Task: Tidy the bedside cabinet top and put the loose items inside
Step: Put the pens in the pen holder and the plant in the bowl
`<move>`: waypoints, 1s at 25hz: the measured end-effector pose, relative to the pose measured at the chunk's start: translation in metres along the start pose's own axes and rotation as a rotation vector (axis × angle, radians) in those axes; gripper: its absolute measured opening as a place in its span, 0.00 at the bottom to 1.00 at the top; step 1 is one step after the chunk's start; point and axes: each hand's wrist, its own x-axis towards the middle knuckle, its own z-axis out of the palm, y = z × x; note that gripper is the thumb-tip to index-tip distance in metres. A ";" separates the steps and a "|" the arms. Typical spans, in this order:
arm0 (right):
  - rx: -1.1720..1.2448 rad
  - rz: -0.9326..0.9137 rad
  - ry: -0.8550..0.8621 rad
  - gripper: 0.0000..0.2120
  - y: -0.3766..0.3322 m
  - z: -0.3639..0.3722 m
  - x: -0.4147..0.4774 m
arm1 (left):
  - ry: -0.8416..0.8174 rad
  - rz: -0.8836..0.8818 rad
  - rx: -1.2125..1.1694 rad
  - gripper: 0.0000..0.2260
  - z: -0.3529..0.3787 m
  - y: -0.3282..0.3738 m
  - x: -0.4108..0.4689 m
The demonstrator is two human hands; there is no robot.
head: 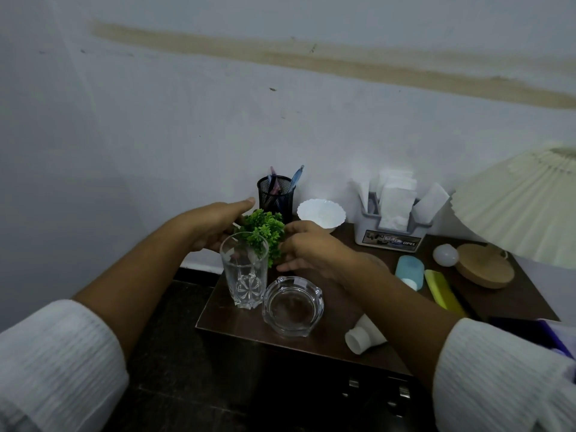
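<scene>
A small green plant (264,229) stands near the back left of the dark wooden cabinet top (218,310). My left hand (215,227) cups its left side and my right hand (307,247) cups its right side; its pot is hidden behind a clear drinking glass (244,272). A glass ashtray (293,307) sits at the front. Loose items lie to the right: a white tube (363,336), a blue bottle (410,271), a yellow-green case (442,291) and a small white bulb (445,254).
A black mesh pen holder (276,194) and a white bowl (321,212) stand against the wall. A grey tissue organiser (392,219) sits further right. A pleated lamp (526,207) with a wooden base (484,266) fills the right corner. Drawer handles (353,383) show below.
</scene>
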 end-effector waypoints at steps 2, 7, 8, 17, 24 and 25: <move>0.014 -0.034 0.021 0.18 -0.006 0.001 0.002 | 0.002 0.026 -0.005 0.27 -0.003 0.007 -0.002; 0.070 -0.176 0.133 0.11 -0.044 -0.024 0.000 | -0.002 0.155 -0.104 0.25 -0.009 0.054 -0.004; 0.047 -0.201 0.186 0.11 -0.050 -0.034 0.001 | -0.021 0.181 -0.127 0.25 -0.005 0.064 -0.002; 0.053 -0.145 0.433 0.05 -0.031 -0.085 0.009 | -0.201 0.175 -0.122 0.24 0.065 0.106 0.042; 0.237 -0.065 0.354 0.15 -0.014 -0.084 0.024 | -0.193 0.150 0.057 0.31 0.088 0.118 0.058; 0.252 -0.069 0.349 0.14 -0.014 -0.085 0.024 | -0.190 0.157 0.065 0.31 0.091 0.119 0.059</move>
